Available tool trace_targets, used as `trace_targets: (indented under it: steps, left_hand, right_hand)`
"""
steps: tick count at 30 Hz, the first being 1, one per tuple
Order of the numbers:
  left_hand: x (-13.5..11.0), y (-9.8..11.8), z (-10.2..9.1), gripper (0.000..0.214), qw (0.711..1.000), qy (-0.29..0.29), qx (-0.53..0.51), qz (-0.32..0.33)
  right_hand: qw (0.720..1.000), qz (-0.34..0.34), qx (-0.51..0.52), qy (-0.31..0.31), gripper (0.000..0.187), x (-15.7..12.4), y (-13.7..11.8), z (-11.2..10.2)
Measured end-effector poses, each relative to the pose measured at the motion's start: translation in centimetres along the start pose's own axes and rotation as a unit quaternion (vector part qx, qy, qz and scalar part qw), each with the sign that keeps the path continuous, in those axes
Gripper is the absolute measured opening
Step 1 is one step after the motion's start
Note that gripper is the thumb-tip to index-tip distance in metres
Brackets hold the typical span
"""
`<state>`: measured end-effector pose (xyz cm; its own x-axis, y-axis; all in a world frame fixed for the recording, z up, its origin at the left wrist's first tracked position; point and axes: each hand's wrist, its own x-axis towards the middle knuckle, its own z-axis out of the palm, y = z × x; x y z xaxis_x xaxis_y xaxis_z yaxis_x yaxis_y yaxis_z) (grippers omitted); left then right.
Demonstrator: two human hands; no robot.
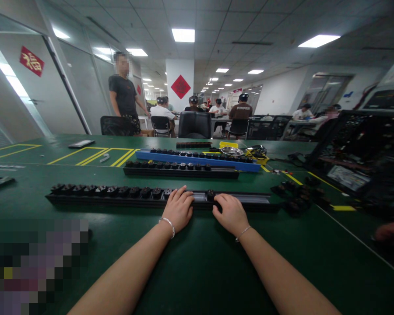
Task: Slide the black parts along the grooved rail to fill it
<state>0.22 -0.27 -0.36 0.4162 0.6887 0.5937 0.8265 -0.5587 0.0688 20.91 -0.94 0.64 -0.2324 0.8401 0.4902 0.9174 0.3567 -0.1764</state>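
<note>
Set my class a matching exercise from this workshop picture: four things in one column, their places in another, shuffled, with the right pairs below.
Column 1
1. The person's left hand
2. The person's right hand
3. The long blue rail
4. The red diamond-shaped sign

Column 2
a. Farther from the person than the nearest long black rail
b. At the single black block standing apart from the others
c. On the white pillar
d. At the end of the row of small black blocks

Right pairs: 1-d, 2-b, 3-a, 4-c
</note>
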Motion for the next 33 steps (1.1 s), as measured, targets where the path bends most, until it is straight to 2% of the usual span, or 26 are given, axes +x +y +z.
trace_targets:
  steps: [13,25,33]
  left_hand:
    - [-0.1,-0.1,0.1,0.028,1.0,-0.002,0.007,-0.001]
    - [0.0,0.0,0.0,0.027,1.0,-0.007,0.01,-0.002]
    - [0.0,0.0,0.2,0.028,1.0,-0.002,0.007,0.001]
  right_hand:
    - [0.999,0.022,0.008,0.027,0.019,0.0,0.4,0.0]
    - [0.991,0.105,-0.016,0.081,0.028,0.7,0.9,0.6]
    - [0.988,0.142,-0.012,0.066,0.026,0.8,0.9,0.7]
